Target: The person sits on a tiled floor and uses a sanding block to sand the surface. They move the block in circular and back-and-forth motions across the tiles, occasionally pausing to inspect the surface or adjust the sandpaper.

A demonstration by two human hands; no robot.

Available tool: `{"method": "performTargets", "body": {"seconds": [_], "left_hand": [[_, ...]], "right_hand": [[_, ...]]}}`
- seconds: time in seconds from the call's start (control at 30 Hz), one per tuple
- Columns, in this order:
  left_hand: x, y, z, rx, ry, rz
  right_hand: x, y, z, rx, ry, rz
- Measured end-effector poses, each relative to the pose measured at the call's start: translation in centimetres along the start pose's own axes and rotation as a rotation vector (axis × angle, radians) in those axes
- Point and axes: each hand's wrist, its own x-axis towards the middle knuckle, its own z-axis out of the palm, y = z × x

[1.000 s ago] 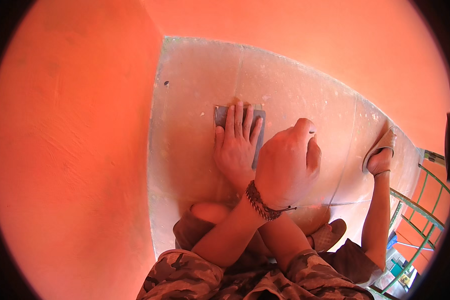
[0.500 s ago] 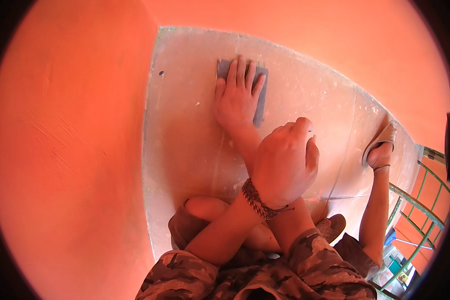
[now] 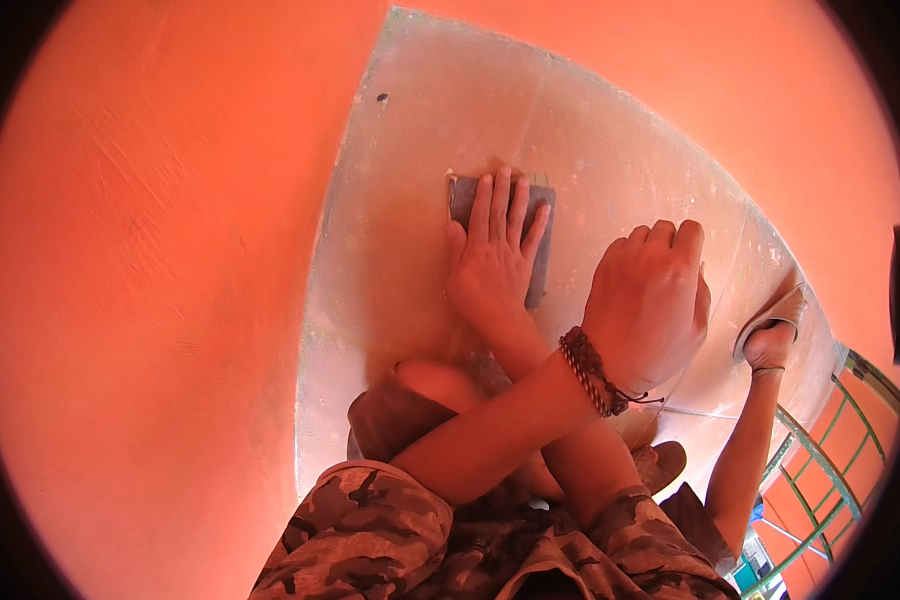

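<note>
My arms cross over a pale, dusty plastered surface [image 3: 420, 150] set between orange walls. My right hand [image 3: 492, 262] lies flat, fingers spread, pressing a dark grey rectangular sanding sheet [image 3: 540, 255] against that surface. Only the sheet's top and right edges show past the fingers. My left hand [image 3: 650, 305], with a beaded bracelet on the wrist, is curled into a fist to the right of the sheet. It rests on or just above the surface, and nothing shows in it.
Orange walls [image 3: 150, 300] close in on the left and the far right. My bent knee [image 3: 430, 385] and camouflage clothing fill the bottom. My foot in a pale slipper [image 3: 770, 330] sits at the right edge, next to a green metal railing [image 3: 820, 480].
My right hand pushed the sanding sheet away across the surface, then drew it back toward me. My left fist shifted slightly to the right.
</note>
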Motion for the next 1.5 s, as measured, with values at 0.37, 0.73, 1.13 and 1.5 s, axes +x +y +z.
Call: {"method": "performTargets", "body": {"seconds": [0.37,0.73,1.13,1.5], "left_hand": [[0.1,-0.2,-0.1,-0.004,-0.029,0.020],[0.1,-5.2,-1.3,0.494,-0.087,-0.123],[-5.3,-14.9,3.8,0.875,0.050,0.108],[-3.0,-16.2,0.5,0.813,-0.075,0.333]], "right_hand": [[0.6,1.0,-0.8,0.006,-0.009,-0.030],[-6.9,14.1,-7.9,0.235,0.376,0.313],[-14.2,22.6,-9.9,-0.225,0.455,0.389],[-13.7,22.3,-10.2,-0.235,0.413,0.411]]}}
